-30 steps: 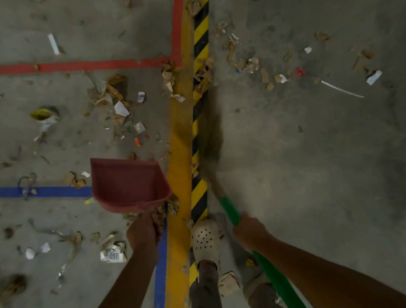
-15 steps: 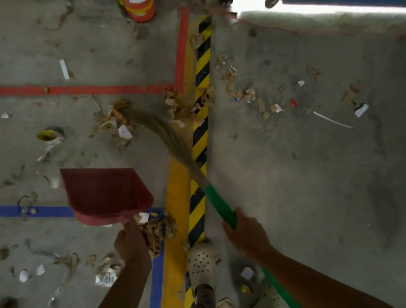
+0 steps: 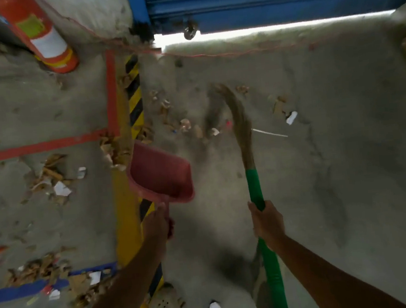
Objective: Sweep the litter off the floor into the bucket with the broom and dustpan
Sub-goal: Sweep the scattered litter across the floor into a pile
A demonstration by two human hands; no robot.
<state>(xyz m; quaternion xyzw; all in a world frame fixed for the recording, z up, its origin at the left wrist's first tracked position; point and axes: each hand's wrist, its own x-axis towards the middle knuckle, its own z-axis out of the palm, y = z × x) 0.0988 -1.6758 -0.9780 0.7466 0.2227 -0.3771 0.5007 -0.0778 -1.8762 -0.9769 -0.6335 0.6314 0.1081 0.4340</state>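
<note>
Swung rightward since before, my broom now sits beside the litter scraps — fingers of my right hand curl round it, those of my left hand grip the red dustpan.

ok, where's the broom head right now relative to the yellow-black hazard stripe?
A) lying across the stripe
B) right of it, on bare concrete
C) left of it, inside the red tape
B: the broom head is on concrete well right of the hazard stripe, beside the paper scraps.
</note>
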